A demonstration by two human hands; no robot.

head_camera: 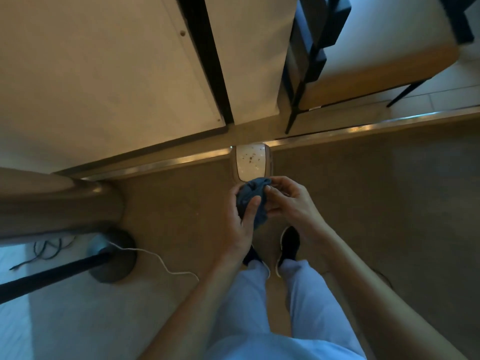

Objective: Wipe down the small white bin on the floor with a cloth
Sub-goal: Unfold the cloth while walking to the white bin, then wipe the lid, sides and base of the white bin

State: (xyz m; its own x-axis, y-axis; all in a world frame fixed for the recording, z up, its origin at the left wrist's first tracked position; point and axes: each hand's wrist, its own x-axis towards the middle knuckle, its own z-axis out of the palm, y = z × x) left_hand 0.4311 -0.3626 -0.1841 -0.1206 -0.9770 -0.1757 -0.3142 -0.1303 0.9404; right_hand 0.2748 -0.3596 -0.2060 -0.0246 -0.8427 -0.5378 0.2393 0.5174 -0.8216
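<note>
— Standing over it now: left hand [240,224] clutches the bunched blue cloth [250,201], right hand [288,201] pinches its edge, likely refolding it for a clean face.

— And the small white bin [250,162]?

— On the floor just beyond both hands, by the metal strip. Its near rim is hidden behind the cloth; the specks inside are unclear.

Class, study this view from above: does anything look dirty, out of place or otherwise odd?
Yes. The small white bin on the floor has brown specks scattered over its pale surface. It has not been wiped: both hands, left hand and right hand, hold the bunched blue cloth above it. A white cord trails loose across the floor.
</note>
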